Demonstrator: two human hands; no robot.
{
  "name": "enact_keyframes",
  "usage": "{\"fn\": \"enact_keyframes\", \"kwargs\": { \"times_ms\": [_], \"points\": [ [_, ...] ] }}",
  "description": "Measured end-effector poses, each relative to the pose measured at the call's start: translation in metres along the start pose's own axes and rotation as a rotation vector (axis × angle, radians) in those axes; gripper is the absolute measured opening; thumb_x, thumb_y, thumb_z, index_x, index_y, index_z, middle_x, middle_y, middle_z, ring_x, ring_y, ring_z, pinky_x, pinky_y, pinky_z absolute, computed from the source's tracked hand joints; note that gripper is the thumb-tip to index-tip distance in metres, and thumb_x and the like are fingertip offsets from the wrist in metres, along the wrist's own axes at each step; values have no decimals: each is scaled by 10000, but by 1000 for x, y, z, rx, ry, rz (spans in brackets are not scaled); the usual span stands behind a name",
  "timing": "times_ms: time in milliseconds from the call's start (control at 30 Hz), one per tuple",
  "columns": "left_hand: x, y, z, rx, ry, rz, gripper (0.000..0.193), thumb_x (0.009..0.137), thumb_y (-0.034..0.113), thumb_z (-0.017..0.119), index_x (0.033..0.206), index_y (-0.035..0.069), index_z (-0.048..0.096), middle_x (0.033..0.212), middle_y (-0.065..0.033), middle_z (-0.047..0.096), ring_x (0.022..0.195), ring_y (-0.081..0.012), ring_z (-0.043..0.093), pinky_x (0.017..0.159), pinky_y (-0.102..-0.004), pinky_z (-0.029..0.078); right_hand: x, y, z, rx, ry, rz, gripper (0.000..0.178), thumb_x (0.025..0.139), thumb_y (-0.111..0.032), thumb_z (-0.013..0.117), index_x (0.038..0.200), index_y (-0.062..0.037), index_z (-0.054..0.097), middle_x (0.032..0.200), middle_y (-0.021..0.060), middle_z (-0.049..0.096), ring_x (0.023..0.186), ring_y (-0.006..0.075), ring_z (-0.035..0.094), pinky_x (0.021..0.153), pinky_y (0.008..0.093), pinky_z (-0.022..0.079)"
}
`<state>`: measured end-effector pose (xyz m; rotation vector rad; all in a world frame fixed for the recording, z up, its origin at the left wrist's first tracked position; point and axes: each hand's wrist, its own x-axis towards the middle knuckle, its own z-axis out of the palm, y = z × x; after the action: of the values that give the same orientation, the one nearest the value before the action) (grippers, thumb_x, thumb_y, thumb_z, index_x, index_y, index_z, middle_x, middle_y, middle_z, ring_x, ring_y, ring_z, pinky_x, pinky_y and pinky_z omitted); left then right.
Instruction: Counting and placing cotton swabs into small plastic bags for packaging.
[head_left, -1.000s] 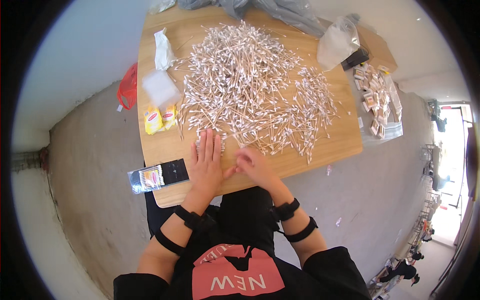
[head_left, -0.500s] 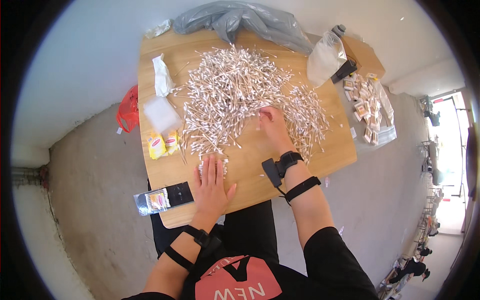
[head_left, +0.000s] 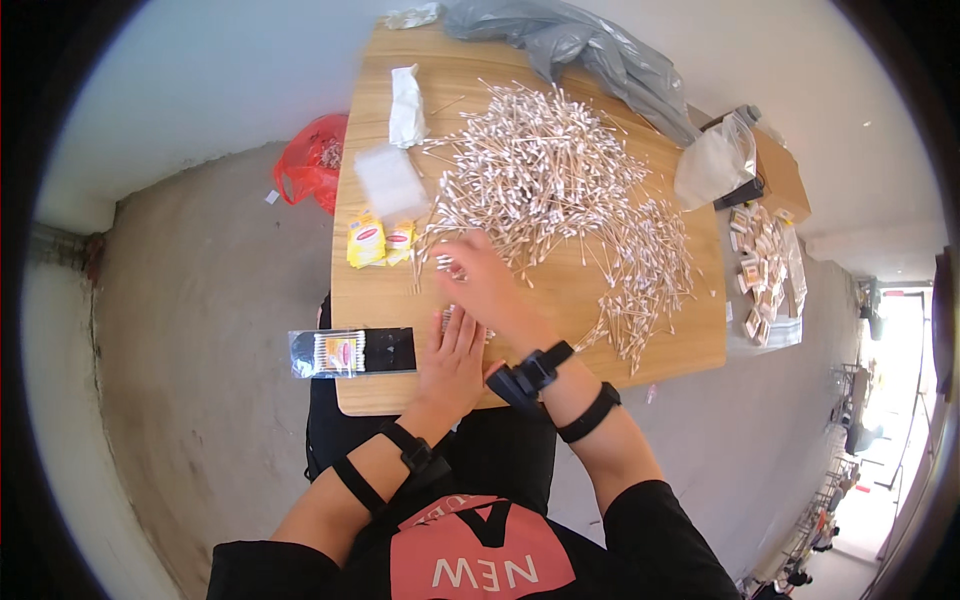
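Observation:
A big loose heap of white cotton swabs (head_left: pixel 550 180) covers the far half of the wooden table (head_left: pixel 400 395). My left hand (head_left: pixel 455 360) lies flat near the table's front edge, its fingertips resting on a small bunch of swabs (head_left: pixel 450 316). My right hand (head_left: pixel 485 285) reaches across just beyond it to the near left fringe of the heap. Its fingers are curled around a few swabs there. Both wrists wear black bands.
A black strip with a packet of swabs (head_left: pixel 350 352) hangs over the table's left front edge. Yellow packets (head_left: pixel 380 240) and white plastic bags (head_left: pixel 390 180) lie at the left. A grey bag (head_left: pixel 590 50), a clear bag (head_left: pixel 715 160) and a tray of small packets (head_left: pixel 765 270) are at the far right. A red bag (head_left: pixel 315 165) sits on the floor.
My right hand has come back from the far right side of the heap to its near left fringe. My left hand stays flat near the front edge.

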<state>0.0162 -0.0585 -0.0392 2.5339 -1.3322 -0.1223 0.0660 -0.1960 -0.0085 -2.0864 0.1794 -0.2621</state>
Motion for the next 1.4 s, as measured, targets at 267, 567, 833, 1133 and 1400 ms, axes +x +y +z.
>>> {"fn": "enact_keyframes", "kwargs": {
  "times_ms": [267, 567, 833, 1133, 1400],
  "points": [
    [-3, 2, -12, -84, -34, -28, 748, 835, 430, 556, 1386, -38, 362, 1471, -175, 310, 1407, -300, 220, 1164, -482, 120, 9, 14, 5, -462, -79, -46, 158, 755, -163, 663, 907, -129, 634, 861, 95, 520, 824, 292, 581, 675, 398, 492],
    [-3, 0, -9, -169, 79, -6, 769, 833, 402, 578, 1409, -36, 317, 1508, -167, 266, 1413, -280, 223, 1148, -479, 159, -31, 73, -100, -669, 262, 75, 94, 764, -57, 621, 808, -134, 648, 904, 66, 571, 811, 292, 589, 680, 398, 491],
    [-5, 4, -4, -102, 75, 7, 765, 856, 426, 547, 1430, -14, 298, 1522, -151, 253, 1429, -261, 193, 1155, -482, 133, -84, 61, -95, -657, 702, 91, 235, 792, -37, 604, 1017, -99, 629, 961, 159, 529, 841, 336, 564, 753, 390, 484],
    [-4, 2, -1, -44, 88, 4, 772, 852, 437, 568, 1435, 8, 301, 1533, -138, 234, 1434, -255, 184, 1154, -480, 116, -175, 20, -52, -409, 467, 460, 205, 762, -163, 707, 934, -80, 634, 862, 117, 529, 760, 256, 570, 674, 376, 475],
    [-28, 7, -7, 4, 60, 74, 758, 870, 430, 556, 1430, -8, 292, 1524, -158, 240, 1414, -302, 213, 1145, -494, 128, -148, 85, -78, -286, 676, 386, 217, 778, -112, 690, 972, -45, 622, 865, 129, 584, 732, 254, 614, 656, 341, 505]
  ]
}}
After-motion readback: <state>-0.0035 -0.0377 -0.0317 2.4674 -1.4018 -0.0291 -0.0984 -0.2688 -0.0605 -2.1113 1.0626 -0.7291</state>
